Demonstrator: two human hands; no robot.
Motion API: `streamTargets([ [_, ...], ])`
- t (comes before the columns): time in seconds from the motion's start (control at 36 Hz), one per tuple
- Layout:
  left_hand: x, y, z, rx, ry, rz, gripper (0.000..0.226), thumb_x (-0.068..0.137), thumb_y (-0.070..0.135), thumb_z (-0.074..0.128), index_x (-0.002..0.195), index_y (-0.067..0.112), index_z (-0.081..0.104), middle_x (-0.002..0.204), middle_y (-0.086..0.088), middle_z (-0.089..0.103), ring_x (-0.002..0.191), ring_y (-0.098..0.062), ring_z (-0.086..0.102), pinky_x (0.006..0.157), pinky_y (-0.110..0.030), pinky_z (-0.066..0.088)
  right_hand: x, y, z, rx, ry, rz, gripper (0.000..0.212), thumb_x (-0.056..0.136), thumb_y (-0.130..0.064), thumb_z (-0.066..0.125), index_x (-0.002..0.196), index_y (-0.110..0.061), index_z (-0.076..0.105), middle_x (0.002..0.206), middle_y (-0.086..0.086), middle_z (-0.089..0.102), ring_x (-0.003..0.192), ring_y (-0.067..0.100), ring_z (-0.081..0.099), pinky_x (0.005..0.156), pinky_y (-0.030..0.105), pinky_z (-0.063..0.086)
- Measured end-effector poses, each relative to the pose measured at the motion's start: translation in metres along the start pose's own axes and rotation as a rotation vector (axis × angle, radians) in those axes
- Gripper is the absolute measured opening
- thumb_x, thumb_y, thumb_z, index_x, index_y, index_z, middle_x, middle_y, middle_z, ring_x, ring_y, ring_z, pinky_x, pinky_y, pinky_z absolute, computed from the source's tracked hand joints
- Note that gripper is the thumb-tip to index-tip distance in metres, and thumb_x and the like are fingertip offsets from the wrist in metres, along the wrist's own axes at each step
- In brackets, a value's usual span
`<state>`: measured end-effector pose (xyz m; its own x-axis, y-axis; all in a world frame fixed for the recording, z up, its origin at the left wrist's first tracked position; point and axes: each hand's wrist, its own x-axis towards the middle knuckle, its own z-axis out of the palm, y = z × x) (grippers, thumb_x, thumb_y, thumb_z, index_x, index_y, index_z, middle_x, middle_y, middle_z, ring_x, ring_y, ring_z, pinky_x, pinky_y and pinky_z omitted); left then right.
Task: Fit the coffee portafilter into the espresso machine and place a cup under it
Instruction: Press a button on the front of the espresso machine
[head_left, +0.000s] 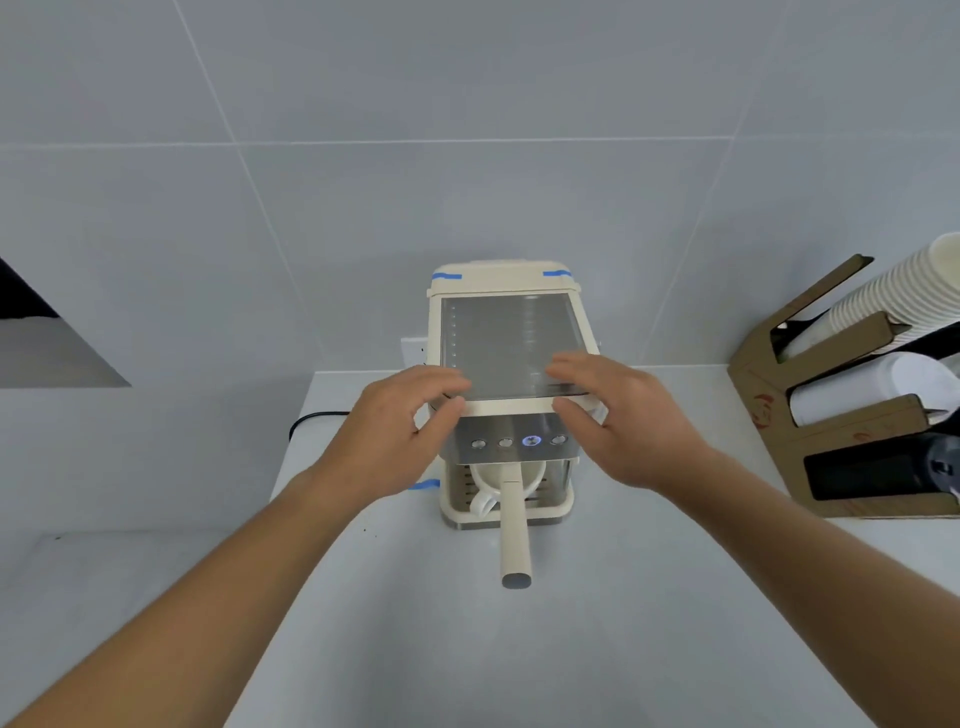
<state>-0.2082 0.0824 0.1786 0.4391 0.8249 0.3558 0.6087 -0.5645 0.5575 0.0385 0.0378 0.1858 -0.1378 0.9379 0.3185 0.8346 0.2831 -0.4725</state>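
A cream espresso machine (506, 332) with a metal top plate stands on the white counter against the tiled wall. The portafilter's cream handle (514, 535) sticks straight out of the machine's front toward me. Under it, on the drip tray, sits a white cup (485, 486) with its handle turned to the left. My left hand (397, 436) hovers at the machine's front left corner, fingers spread, holding nothing. My right hand (623, 426) hovers at the front right corner, also with fingers apart. One button (531, 441) on the front panel glows blue.
A cardboard rack (831, 415) at the right holds stacked paper cups (893, 296) and lids. A black cable (317, 418) runs off to the left behind the machine. Blue tape (423, 485) marks the counter (467, 649) at the machine's left foot.
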Motion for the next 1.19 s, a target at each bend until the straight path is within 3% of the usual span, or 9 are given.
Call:
streamTargets([
  [0.08, 0.008, -0.004, 0.005, 0.059, -0.086, 0.036, 0.024, 0.097, 0.020, 0.055, 0.116, 0.015, 0.070, 0.121, 0.002, 0.068, 0.104, -0.011, 0.062, 0.096, -0.024, 0.046, 0.002, 0.002, 0.006, -0.073, -0.029, -0.057, 0.025, 0.089, -0.009, 0.062, 0.112, -0.004, 0.068, 0.122, 0.015, 0.067, 0.114, 0.031, 0.061, 0.092, 0.040, 0.053],
  [0.14, 0.013, -0.007, 0.009, 0.093, -0.128, 0.049, 0.026, 0.098, 0.023, 0.054, 0.118, 0.017, 0.068, 0.127, 0.002, 0.066, 0.112, -0.014, 0.060, 0.096, -0.028, 0.047, 0.004, 0.006, 0.012, -0.110, -0.027, -0.102, 0.020, 0.084, -0.006, 0.062, 0.103, -0.001, 0.066, 0.109, 0.018, 0.068, 0.101, 0.035, 0.061, 0.089, 0.036, 0.051],
  [0.22, 0.019, -0.014, 0.014, 0.145, -0.196, 0.030, 0.036, 0.100, 0.031, 0.048, 0.133, 0.021, 0.059, 0.144, 0.004, 0.054, 0.131, -0.014, 0.048, 0.104, -0.024, 0.034, 0.006, 0.012, 0.017, -0.123, -0.041, -0.151, 0.035, 0.081, -0.009, 0.069, 0.114, -0.001, 0.066, 0.115, 0.017, 0.068, 0.106, 0.033, 0.058, 0.108, 0.008, 0.017],
  [0.28, 0.024, -0.017, 0.016, 0.163, -0.222, 0.036, 0.041, 0.101, 0.036, 0.044, 0.137, 0.022, 0.054, 0.148, 0.004, 0.049, 0.137, -0.013, 0.041, 0.109, -0.023, 0.027, 0.007, 0.017, 0.020, -0.151, -0.057, -0.176, 0.044, 0.081, -0.018, 0.072, 0.122, -0.004, 0.063, 0.123, 0.015, 0.066, 0.114, 0.034, 0.058, 0.111, 0.010, 0.010],
  [0.39, 0.031, -0.020, 0.019, 0.186, -0.247, 0.092, 0.048, 0.101, 0.040, 0.038, 0.143, 0.019, 0.047, 0.152, 0.001, 0.044, 0.141, -0.013, 0.035, 0.117, -0.029, 0.022, 0.007, 0.025, 0.030, -0.236, -0.072, -0.198, 0.061, 0.083, -0.034, 0.074, 0.136, -0.011, 0.057, 0.141, 0.009, 0.057, 0.135, 0.030, 0.048, 0.116, 0.040, 0.024],
  [0.44, 0.030, -0.022, 0.022, 0.193, -0.238, 0.121, 0.049, 0.101, 0.038, 0.036, 0.144, 0.016, 0.046, 0.151, -0.001, 0.044, 0.140, -0.015, 0.036, 0.117, -0.033, 0.023, 0.006, 0.027, 0.035, -0.279, -0.045, -0.218, 0.064, 0.080, -0.037, 0.076, 0.135, -0.010, 0.058, 0.141, 0.010, 0.057, 0.134, 0.031, 0.050, 0.115, 0.045, 0.030],
  [0.58, 0.026, -0.025, 0.030, 0.185, -0.182, 0.127, 0.049, 0.100, 0.034, 0.035, 0.142, 0.013, 0.048, 0.149, -0.003, 0.047, 0.137, -0.017, 0.039, 0.117, -0.036, 0.025, 0.006, 0.031, 0.046, -0.301, 0.063, -0.255, 0.065, 0.075, -0.035, 0.081, 0.130, -0.007, 0.063, 0.136, 0.012, 0.061, 0.129, 0.033, 0.055, 0.110, 0.049, 0.038],
  [0.75, 0.025, -0.026, 0.032, 0.182, -0.165, 0.133, 0.051, 0.099, 0.036, 0.032, 0.141, 0.014, 0.050, 0.149, -0.002, 0.048, 0.137, -0.016, 0.039, 0.115, -0.024, 0.017, 0.006, 0.037, 0.051, -0.302, 0.132, -0.291, 0.063, 0.074, -0.036, 0.080, 0.128, -0.007, 0.064, 0.135, 0.013, 0.063, 0.127, 0.032, 0.056, 0.109, 0.049, 0.040],
  [1.19, 0.026, -0.028, 0.035, 0.158, -0.147, 0.119, 0.047, 0.099, 0.032, 0.036, 0.142, 0.015, 0.049, 0.149, -0.001, 0.047, 0.137, -0.014, 0.039, 0.116, -0.026, 0.017, 0.006, 0.038, 0.052, -0.291, 0.122, -0.286, 0.060, 0.077, -0.035, 0.078, 0.128, -0.006, 0.064, 0.135, 0.013, 0.062, 0.126, 0.033, 0.057, 0.105, 0.052, 0.043],
])
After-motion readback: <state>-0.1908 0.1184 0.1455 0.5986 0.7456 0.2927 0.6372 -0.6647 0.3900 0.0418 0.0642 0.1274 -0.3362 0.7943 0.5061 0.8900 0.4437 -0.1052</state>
